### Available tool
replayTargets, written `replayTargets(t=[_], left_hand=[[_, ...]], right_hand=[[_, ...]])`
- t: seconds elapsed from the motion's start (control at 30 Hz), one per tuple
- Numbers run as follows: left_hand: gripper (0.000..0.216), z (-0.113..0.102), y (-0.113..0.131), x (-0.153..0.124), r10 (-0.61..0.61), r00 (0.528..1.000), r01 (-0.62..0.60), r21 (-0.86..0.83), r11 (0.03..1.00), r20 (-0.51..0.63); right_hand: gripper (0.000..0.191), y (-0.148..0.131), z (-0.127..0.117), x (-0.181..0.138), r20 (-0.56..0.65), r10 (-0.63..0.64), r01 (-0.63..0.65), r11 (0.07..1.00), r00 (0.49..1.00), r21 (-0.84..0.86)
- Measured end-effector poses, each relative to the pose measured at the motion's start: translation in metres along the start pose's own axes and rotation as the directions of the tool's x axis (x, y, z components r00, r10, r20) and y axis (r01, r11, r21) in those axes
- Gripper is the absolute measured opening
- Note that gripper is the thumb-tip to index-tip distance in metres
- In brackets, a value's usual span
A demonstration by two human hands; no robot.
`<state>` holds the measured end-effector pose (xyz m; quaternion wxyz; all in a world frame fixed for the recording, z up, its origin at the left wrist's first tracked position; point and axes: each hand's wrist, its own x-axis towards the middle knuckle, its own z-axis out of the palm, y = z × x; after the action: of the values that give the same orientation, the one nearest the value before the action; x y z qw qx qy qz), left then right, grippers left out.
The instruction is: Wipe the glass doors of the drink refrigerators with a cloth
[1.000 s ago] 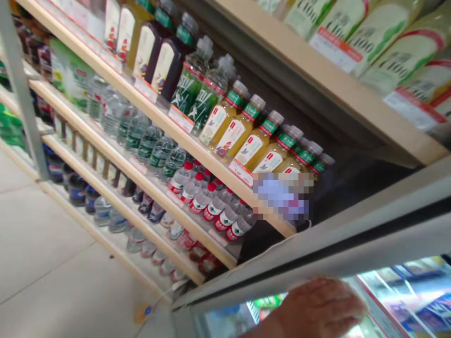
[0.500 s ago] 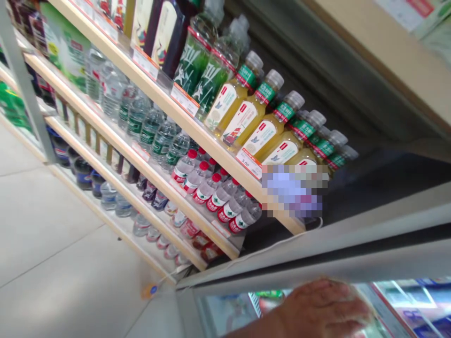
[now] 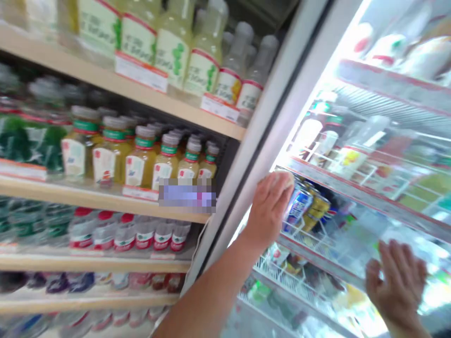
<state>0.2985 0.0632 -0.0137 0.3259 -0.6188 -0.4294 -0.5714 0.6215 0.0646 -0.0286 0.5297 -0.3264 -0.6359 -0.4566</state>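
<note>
Your left hand [image 3: 269, 211] is raised at the left edge of a brightly lit fridge [image 3: 299, 94], its fingers pressed together over what looks like a pale cloth [image 3: 286, 178]. Just beyond the cloth, inside the fridge, stand a blue can [image 3: 299, 204] and gold cans [image 3: 317, 211]. Your right hand [image 3: 398, 277] is near the fridge's lower right — thumb out, fingers slightly spread, no object visible in it.

The cloth should be light, soft and limp, hard to damage; a flat hold across its middle would suit it best. The fridge's clear front [image 3: 355, 234], probably glass, should be stiff, smooth and slippery, and could crack if knocked.

To the left are wooden-edged shelves. On the upper one, bottles [image 3: 171, 56] of pale drink carry labels reading "C100". Below stand yellow drinks [image 3: 137, 162] with green neck bands, then red-capped bottles [image 3: 125, 232] with white and red labels — too blurred to read. The orange-topped price tags [image 3: 141, 72] cannot be read either, and a pixelated patch [image 3: 186, 195] covers the right end of the yellow-drink shelf.
</note>
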Motion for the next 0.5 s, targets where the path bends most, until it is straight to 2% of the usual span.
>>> replayTargets(t=[0.03,0.1,0.2,0.27,0.33,0.4,0.47,0.5], left_hand=[[0.053,0.004,0.012,0.009,-0.008,0.999,0.008,-0.016,1.0,-0.043],[0.06,0.015,0.036,0.008,0.009,0.993,-0.014,-0.045,0.999,-0.116],[0.064,0.027,0.055,-0.016,0.197,0.979,-0.201,-0.079,0.976,-0.057],[0.065,0.031,0.054,-0.014,0.289,0.957,-0.289,-0.1,0.952,-0.017],[0.066,0.03,0.049,0.012,0.3,0.953,-0.303,-0.107,0.947,-0.041],[0.063,0.029,0.047,0.052,0.232,0.969,-0.239,-0.105,0.965,-0.081],[0.059,0.028,0.055,0.083,0.175,0.98,-0.187,-0.132,0.973,-0.099],[0.059,0.03,0.063,0.088,0.157,0.983,-0.17,-0.151,0.974,-0.094]], right_hand=[[0.066,0.008,-0.002,-0.004,0.095,-0.128,0.131,0.991,0.987,-0.027],[0.072,0.024,-0.008,-0.007,0.169,-0.193,0.198,0.98,0.966,-0.014],[0.071,0.054,-0.028,-0.007,0.185,-0.11,0.133,0.985,0.976,-0.114],[0.07,0.079,-0.045,-0.011,0.198,-0.035,0.079,0.973,0.98,-0.218],[0.071,0.101,-0.056,-0.02,0.237,-0.018,0.083,0.96,0.971,-0.266],[0.073,0.116,-0.059,-0.031,0.259,-0.027,0.098,0.959,0.966,-0.267],[0.073,0.121,-0.055,-0.04,0.235,-0.009,0.074,0.961,0.972,-0.266],[0.072,0.12,-0.052,-0.042,0.212,0.008,0.051,0.962,0.977,-0.269]])
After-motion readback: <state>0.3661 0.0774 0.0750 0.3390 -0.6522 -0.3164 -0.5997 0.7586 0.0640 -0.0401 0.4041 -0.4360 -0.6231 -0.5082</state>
